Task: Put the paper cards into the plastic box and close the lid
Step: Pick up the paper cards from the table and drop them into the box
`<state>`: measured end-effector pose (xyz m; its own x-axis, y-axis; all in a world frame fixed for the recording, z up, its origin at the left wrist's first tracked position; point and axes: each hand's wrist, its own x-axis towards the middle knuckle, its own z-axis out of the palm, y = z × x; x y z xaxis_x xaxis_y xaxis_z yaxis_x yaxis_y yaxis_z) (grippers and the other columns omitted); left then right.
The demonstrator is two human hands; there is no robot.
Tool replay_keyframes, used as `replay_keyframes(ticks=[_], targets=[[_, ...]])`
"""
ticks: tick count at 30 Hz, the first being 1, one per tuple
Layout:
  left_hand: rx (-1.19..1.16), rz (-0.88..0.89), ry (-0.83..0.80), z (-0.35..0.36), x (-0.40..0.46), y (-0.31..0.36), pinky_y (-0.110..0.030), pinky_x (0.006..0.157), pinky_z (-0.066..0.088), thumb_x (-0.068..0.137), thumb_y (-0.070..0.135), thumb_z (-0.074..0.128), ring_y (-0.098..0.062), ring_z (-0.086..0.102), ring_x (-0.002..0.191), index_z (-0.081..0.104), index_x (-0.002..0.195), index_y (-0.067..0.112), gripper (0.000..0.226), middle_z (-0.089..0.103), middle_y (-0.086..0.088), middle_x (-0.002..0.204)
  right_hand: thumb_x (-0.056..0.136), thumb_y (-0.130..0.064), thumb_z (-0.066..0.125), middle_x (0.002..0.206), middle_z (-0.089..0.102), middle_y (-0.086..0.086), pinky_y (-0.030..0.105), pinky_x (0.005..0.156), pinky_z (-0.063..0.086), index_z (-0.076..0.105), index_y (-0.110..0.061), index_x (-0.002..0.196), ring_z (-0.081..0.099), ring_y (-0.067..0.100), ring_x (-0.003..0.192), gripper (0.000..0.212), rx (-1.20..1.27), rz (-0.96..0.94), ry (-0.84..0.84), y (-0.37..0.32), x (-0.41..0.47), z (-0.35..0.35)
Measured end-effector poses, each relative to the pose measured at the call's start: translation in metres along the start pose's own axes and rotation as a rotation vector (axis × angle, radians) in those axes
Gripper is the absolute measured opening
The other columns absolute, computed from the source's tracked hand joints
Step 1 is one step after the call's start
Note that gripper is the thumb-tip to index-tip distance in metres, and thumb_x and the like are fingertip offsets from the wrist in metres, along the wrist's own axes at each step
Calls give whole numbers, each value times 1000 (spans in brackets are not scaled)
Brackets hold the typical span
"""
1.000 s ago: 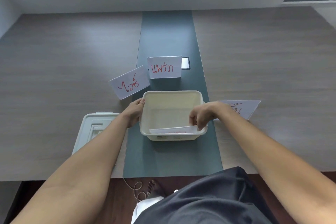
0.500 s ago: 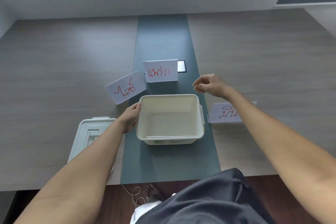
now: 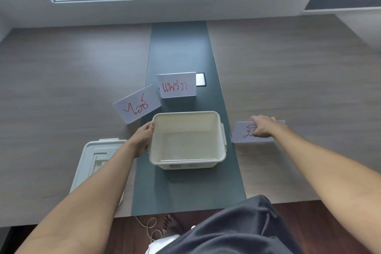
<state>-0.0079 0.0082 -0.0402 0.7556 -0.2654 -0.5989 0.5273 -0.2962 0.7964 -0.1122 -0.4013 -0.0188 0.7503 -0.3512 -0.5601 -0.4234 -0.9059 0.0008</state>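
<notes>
An open cream plastic box point(image 3: 222, 151) stands on the dark green strip in front of me, with a paper card lying flat along its near inside wall point(image 3: 188, 159). My left hand point(image 3: 143, 138) grips the box's left rim. My right hand point(image 3: 262, 127) closes over the top of a white card with red writing point(image 3: 241, 133) standing just right of the box. Two more red-lettered cards stand behind the box, one at the left point(image 3: 137, 106) and one in the middle point(image 3: 176, 86). The box's white lid point(image 3: 93, 163) lies flat at the left, partly hidden by my left forearm.
The wooden table point(image 3: 299, 72) has a dark green centre strip point(image 3: 181, 47). A small black-framed socket plate point(image 3: 200, 79) sits behind the middle card. The table's near edge runs below the box; a cord point(image 3: 151, 227) lies on the floor.
My right hand left the box after dropping a card inside, swung up and right, and now rests on the card to the right of the box. The left hand stayed on the rim.
</notes>
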Motion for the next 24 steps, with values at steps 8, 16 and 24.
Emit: replay_keyframes(ticks=[8,16,24], targets=[[17,8,0,1,-4,2,-50,85,46,105,42,33,-28,58,95,63,116,25,36,66,-12,109,84,-4,51,113,63,11,43,88,53,54,-21,92,62,33,101,18,194,44,106,13,13,3],[-5,9,5,3,-6,2,-48,81,39,105,41,35,-31,54,94,65,109,26,34,63,-13,107,84,-2,51,112,68,18,43,85,55,60,-12,101,65,38,103,22,326,-51,285,-15,11,-55],[-18,-14,34,6,-7,8,-51,97,48,107,35,32,-27,60,98,63,102,24,33,66,-13,111,88,-13,65,117,68,18,39,83,54,62,-11,113,65,35,105,25,376,-241,430,-75,-21,-135]])
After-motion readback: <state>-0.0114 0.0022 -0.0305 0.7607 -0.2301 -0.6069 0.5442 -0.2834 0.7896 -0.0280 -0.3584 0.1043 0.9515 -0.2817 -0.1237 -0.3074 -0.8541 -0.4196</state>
